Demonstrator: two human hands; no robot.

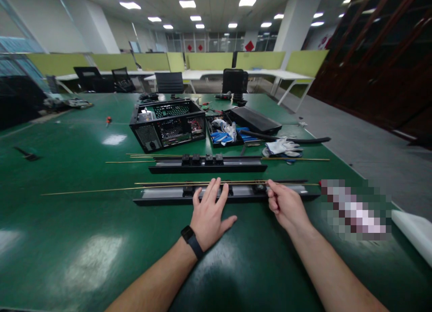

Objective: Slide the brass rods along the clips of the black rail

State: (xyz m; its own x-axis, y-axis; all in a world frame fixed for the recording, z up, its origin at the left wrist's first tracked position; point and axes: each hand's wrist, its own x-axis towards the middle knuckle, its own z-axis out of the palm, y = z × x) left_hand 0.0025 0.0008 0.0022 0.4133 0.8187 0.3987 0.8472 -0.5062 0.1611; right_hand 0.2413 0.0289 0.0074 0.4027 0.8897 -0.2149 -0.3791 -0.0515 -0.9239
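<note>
My left hand [211,213] lies flat with the fingers spread wide. The fingertips press on the long flat black rail [162,196] that lies crosswise just in front of me on the green table top [84,240]. My right hand [285,204] is closed narrow, thumb and forefinger pinching a thin brass rod [253,182]. The rod runs along the rail's far edge, and I cannot tell it from the second rod lying right beside it there. Beyond, well apart from my hands, a second black rail [236,167] carries four small black blocks [202,158]. Farther back are an open black computer case [168,123] and, to its right, a pair of white work gloves [281,146].
</note>
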